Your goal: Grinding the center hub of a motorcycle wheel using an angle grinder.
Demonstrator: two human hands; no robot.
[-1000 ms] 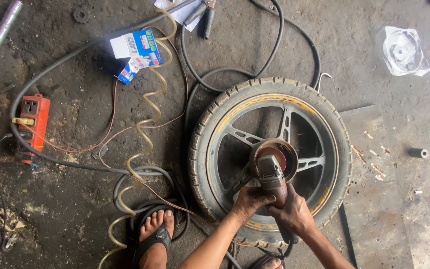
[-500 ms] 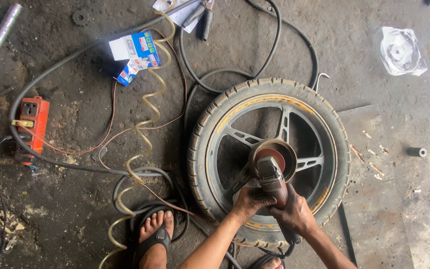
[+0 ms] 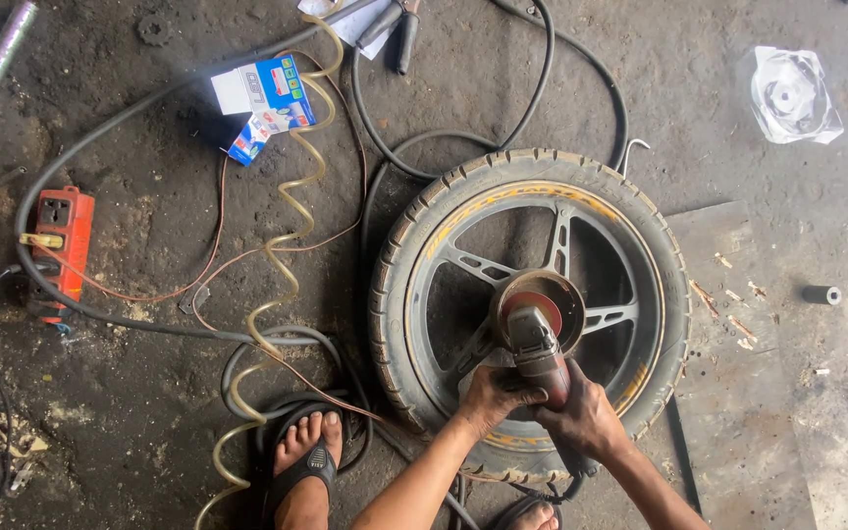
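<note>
Two hands are wrapped around an angle grinder (image 3: 539, 351) whose disc end is set on the hub (image 3: 536, 304) of a wheel (image 3: 532, 304) lying flat on the floor. From the grip, the hub lies toward 12 o'clock; the grinder's long axis runs from 6 to 12, slightly tilted toward 11. The left hand (image 3: 488, 397) is closed on the body from the 8 o'clock side, the right hand (image 3: 586, 420) is clamped lower down, at 5 o'clock, over the handle. The left hand is nearer the hub. Both forearms enter from the bottom edge and converge, wrists bent inward. A sandalled foot (image 3: 304, 461) is planted at 9 o'clock of the hands, among coiled hoses (image 3: 287, 226).
</note>
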